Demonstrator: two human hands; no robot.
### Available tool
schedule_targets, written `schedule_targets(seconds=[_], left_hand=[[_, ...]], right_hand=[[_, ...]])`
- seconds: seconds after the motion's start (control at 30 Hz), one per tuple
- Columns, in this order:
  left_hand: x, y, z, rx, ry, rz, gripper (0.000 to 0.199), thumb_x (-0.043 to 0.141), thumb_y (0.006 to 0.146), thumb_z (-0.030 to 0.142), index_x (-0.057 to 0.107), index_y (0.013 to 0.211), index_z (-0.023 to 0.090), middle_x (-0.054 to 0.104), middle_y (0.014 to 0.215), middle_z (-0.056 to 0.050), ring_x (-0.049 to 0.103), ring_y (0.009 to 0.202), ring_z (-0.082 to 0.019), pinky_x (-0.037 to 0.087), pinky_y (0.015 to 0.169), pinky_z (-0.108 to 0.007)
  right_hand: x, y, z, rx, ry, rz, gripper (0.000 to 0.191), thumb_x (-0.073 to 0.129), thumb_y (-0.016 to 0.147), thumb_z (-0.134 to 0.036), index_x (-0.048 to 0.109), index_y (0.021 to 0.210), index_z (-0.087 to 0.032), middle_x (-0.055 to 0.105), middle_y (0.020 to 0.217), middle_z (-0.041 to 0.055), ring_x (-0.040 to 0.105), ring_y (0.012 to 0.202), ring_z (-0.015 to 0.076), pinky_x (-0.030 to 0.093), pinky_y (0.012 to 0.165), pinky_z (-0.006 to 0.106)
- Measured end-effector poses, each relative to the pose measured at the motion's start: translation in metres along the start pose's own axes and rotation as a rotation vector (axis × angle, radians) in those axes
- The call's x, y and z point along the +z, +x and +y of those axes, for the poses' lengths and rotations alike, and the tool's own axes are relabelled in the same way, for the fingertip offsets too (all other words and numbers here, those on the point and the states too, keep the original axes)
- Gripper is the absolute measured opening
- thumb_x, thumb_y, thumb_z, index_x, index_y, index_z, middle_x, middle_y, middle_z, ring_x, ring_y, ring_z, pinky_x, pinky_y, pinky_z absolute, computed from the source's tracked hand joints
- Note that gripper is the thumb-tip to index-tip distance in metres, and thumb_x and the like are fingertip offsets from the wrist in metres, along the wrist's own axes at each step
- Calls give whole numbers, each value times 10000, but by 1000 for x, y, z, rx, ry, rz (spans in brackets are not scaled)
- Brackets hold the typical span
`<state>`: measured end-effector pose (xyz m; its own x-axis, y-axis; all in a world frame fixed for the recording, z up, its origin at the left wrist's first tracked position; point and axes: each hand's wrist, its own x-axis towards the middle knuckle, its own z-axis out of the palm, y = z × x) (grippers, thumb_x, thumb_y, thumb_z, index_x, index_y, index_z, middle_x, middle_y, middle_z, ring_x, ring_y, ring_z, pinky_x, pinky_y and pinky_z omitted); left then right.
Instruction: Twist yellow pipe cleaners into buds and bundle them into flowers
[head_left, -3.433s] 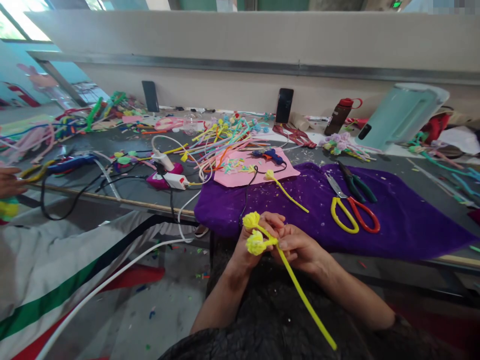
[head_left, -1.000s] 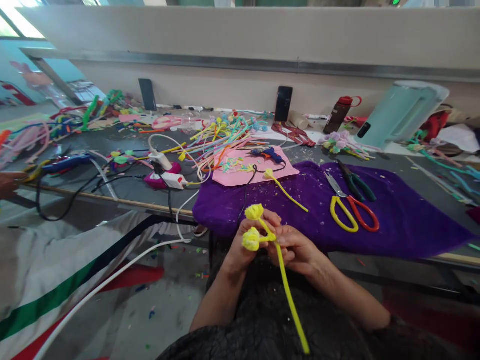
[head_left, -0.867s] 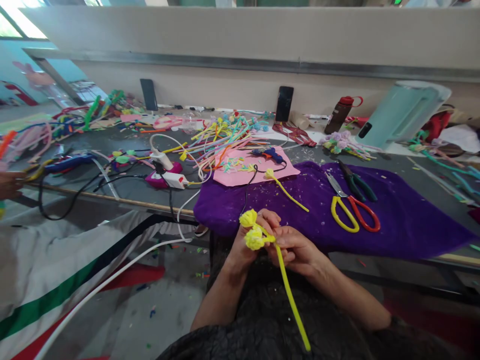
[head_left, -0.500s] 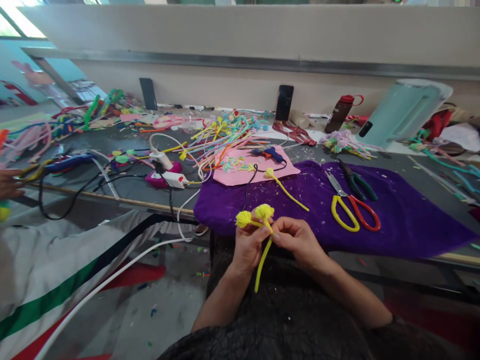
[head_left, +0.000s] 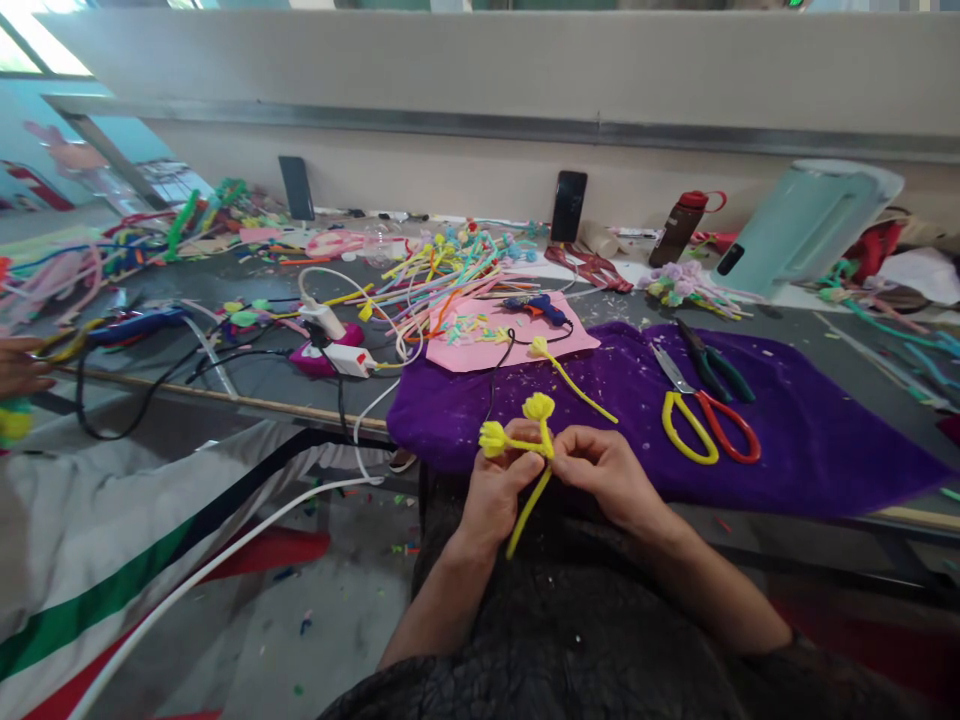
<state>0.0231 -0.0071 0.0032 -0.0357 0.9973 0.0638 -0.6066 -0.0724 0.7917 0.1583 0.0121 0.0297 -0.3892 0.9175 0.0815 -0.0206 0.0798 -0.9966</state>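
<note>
Just in front of the purple cloth, both hands hold yellow pipe-cleaner flowers (head_left: 538,407), two fluffy heads on stems that meet between my fingers. My left hand (head_left: 495,490) pinches the stems from the left, one head sticking out sideways above it. From the right, my right hand (head_left: 604,470) pinches at the joint where the stems cross. A loose stem end hangs down below the fingers. On the purple cloth (head_left: 600,450) lies a single yellow pipe-cleaner flower (head_left: 574,380), apart from my hands. Scissors (head_left: 694,410) with yellow and red handles and pliers (head_left: 716,365) lie to the right.
A blue glue gun (head_left: 540,307) rests on pink paper (head_left: 465,350) behind the cloth. Left of it are a power strip (head_left: 337,358), cables and heaped pipe cleaners (head_left: 450,265). Another person's hand (head_left: 22,368) is at far left. A kettle (head_left: 814,225) and bottle (head_left: 679,225) stand behind.
The flower heads have shifted slightly right, the upper one rising and standing straighter on its stem. Both hands still pinch the stems; the hanging end has moved up a little.
</note>
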Motion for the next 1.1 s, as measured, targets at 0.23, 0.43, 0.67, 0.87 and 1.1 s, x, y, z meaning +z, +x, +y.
schedule_targets(seconds=[0.23,0.43,0.67,0.87,1.1], left_hand=[[-13,4,4,-7,98,-188,365,765,542,382,695,821,156,621,810,-65,571,757,-213,446,703,-322],[-11,9,3,141,107,-216,281,810,471,348,668,642,176,576,735,-43,541,767,-212,433,696,-324],[-11,4,0,51,54,-59,213,799,508,290,664,617,166,620,703,-32,554,653,-163,447,692,-328],[-3,6,-4,11,0,116,187,781,551,193,668,695,154,624,731,-8,568,714,-125,444,697,-240],[-1,4,-2,-19,29,169,197,762,582,181,670,755,158,628,708,14,565,657,-101,443,663,-221]], right_hand=[[1,3,16,344,680,-356,231,681,640,-275,516,588,-120,381,461,-68,200,372,9,110,362,171],[8,2,22,402,791,-450,223,674,646,-289,545,626,-108,328,415,-93,152,348,1,127,346,165],[7,-1,17,269,473,-266,256,683,664,-330,529,622,-129,388,472,-73,229,395,22,156,387,178],[4,-2,12,-385,-567,107,120,534,776,-209,587,684,-153,555,609,-3,460,540,87,334,530,214],[5,-1,11,-406,-639,129,101,526,759,-172,573,670,-159,561,607,0,474,536,93,341,520,213]])
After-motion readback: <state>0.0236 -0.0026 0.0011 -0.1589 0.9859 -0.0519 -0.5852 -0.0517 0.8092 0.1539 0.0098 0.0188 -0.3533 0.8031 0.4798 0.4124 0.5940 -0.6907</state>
